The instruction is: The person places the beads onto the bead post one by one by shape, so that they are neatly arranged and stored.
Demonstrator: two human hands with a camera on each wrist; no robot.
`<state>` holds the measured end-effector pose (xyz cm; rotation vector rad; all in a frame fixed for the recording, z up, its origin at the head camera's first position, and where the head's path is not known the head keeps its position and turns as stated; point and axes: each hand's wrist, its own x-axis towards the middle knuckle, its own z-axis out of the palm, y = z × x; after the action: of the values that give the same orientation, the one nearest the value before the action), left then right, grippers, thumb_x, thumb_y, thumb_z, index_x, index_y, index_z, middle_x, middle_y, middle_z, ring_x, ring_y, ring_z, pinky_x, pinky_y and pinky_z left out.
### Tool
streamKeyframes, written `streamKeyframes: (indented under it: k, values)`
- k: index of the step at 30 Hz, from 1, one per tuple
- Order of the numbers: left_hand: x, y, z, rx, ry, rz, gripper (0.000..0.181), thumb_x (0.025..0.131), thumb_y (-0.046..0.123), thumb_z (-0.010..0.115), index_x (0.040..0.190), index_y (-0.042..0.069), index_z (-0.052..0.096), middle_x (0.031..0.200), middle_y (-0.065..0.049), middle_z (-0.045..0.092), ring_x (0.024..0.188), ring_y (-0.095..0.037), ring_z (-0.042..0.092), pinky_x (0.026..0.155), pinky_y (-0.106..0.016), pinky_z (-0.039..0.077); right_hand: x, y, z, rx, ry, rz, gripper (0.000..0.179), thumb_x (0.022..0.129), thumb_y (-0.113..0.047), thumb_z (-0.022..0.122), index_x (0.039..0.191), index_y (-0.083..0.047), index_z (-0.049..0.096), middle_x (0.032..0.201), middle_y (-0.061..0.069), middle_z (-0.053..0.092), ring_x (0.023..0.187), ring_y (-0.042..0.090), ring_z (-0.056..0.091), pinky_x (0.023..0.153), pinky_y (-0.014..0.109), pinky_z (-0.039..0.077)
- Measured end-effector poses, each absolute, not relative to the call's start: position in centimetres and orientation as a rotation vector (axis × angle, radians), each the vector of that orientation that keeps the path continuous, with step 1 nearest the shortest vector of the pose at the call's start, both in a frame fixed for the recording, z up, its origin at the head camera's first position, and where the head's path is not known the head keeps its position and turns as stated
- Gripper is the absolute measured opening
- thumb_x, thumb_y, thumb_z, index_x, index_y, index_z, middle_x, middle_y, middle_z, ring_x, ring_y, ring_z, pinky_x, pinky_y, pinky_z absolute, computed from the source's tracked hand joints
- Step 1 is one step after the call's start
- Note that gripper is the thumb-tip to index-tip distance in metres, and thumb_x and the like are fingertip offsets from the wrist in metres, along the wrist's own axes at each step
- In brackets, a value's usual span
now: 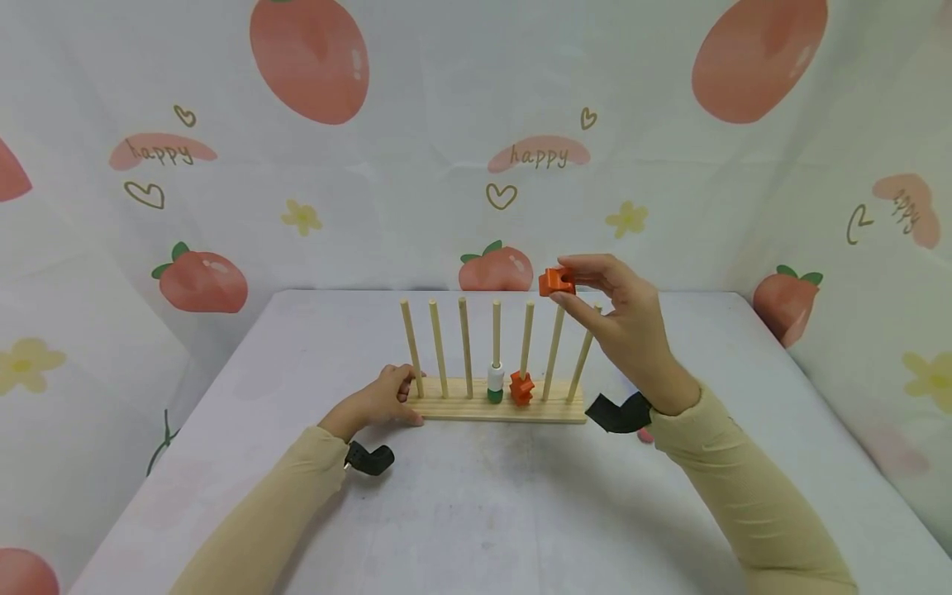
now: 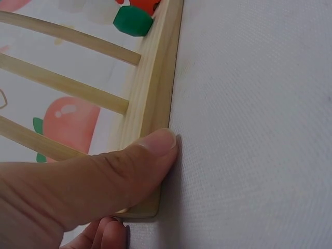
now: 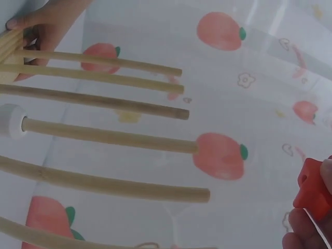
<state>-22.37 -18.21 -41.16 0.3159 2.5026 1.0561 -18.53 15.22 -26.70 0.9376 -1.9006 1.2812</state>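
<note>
While the left hand (image 1: 383, 400) grips one end of the pale wooden seven-peg rack (image 1: 461, 409), the right hand (image 1: 623, 312) pinches a notched orange-red block (image 1: 554, 282) near the peg tops (image 1: 530, 306); threading seems in hand, next likely needing it aligned over one.

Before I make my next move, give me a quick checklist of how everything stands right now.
1. Rack held: ok, the left grip is on its left end.
2. Orange block held: ok, pinched in the right grip.
3. Block clear of the pegs: ok, it is apart from their tips.
4. Block's hole lined up with a peg: cannot tell, depth is unclear.
5. Sixth peg from the left in the head view bare: ok.
6. White piece above green piece on the fourth peg: ok.
</note>
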Motion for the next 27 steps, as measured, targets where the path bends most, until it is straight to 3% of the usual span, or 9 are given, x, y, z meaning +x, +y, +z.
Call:
streamKeyframes:
  k: [10,17,27]
  values:
    - [-22.4,-18.3,-41.4,0.318,2.514,1.047,0.064,0.071,0.007,0.085,0.124,0.003,0.049,0.105,-0.013,0.034,0.096,-0.025,0.035,0.079,-0.034,0.033,-20.9,14.4,-27.9,0.959,-1.921,1.051,0.039,0.075,0.004,0.078,0.112,0.003,0.065,0.101,0.012,0.071,0.092,0.021,0.067,0.090,0.022,0.049]
    - [-22.5,-18.4,-41.7,0.318,2.519,1.038,0.066,0.070,0.008,0.085,0.125,0.004,0.049,0.108,-0.014,0.035,0.097,-0.026,0.036,0.080,-0.035,0.033,-22.0,14.1,-28.7,0.980,-1.927,0.951,0.040,0.075,0.000,0.080,0.112,0.001,0.067,0.100,0.010,0.071,0.092,0.021,0.066,0.089,0.021,0.048]
    - [-22.6,-18.4,-41.5,0.310,2.517,1.035,0.066,0.071,0.009,0.085,0.126,0.004,0.049,0.107,-0.013,0.034,0.096,-0.026,0.035,0.080,-0.036,0.033,-21.7,14.3,-28.2,1.016,-2.046,0.870,0.041,0.073,-0.010,0.083,0.111,-0.002,0.068,0.098,0.006,0.072,0.087,0.015,0.063,0.069,0.016,0.042]
